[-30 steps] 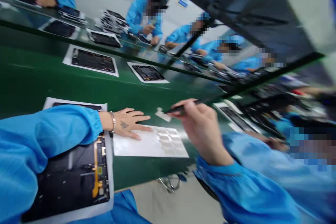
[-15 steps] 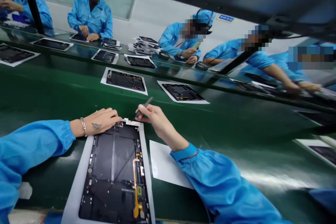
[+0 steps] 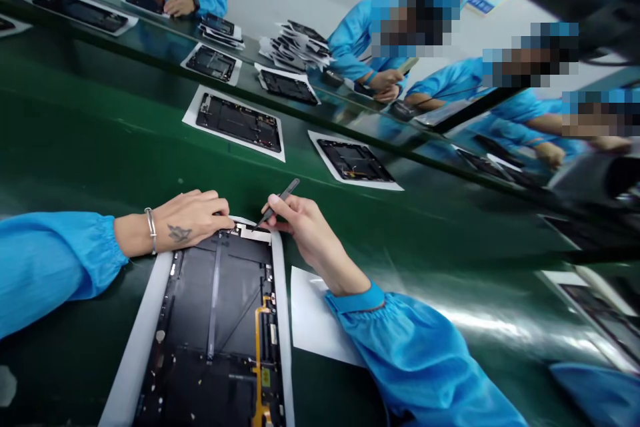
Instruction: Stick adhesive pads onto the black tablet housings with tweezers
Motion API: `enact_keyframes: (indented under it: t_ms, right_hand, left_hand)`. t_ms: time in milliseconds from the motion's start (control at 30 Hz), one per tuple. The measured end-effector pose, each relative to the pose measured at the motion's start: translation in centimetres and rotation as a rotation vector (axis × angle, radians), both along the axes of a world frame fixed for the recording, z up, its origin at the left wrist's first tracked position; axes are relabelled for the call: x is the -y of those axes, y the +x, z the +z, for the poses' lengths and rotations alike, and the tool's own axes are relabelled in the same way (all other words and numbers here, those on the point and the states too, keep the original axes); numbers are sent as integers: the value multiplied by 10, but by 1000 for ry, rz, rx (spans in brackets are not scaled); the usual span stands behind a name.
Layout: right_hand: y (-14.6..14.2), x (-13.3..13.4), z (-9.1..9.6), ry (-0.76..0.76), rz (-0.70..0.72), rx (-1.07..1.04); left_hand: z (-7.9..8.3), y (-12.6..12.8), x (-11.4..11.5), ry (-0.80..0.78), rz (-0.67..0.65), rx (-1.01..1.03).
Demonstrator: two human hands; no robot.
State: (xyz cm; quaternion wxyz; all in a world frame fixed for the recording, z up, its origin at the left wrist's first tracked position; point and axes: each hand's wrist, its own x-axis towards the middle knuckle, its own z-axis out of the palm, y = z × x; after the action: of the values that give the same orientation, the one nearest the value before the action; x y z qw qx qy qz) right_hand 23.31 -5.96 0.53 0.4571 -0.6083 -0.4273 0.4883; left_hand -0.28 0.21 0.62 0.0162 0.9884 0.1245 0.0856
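An opened tablet (image 3: 220,320) with a white frame lies in front of me on the green belt (image 3: 100,147), its dark inside and an orange flex cable showing. My left hand (image 3: 193,219) rests on its far left corner, fingers curled and pressing down on the edge. My right hand (image 3: 305,230) pinches dark tweezers (image 3: 277,203). Their tip touches a small white piece (image 3: 255,233) at the tablet's top edge. Under my right forearm lies a white backing sheet (image 3: 313,320).
Two more opened tablets (image 3: 237,122) (image 3: 355,161) lie further along the belt. Beyond a glossy rail, several people in blue coats work on other tablets, with a stack of parts (image 3: 297,40) between them. Another tablet (image 3: 595,307) sits at the right edge.
A second ago my left hand lay flat on the white sheet and the tweezers held a white piece above it. Both hands are now at the tablet's top edge, the piece laid there.
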Motion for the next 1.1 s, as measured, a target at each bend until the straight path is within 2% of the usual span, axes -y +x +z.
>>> enact_keyframes:
  t_ms: [600, 1100]
  right_hand:
    - [-2, 0, 2, 4, -19, 6]
    - [1, -8, 4, -64, 35, 20]
  left_hand:
    - [1, 0, -1, 0, -7, 3]
    - [0, 1, -2, 12, -14, -1]
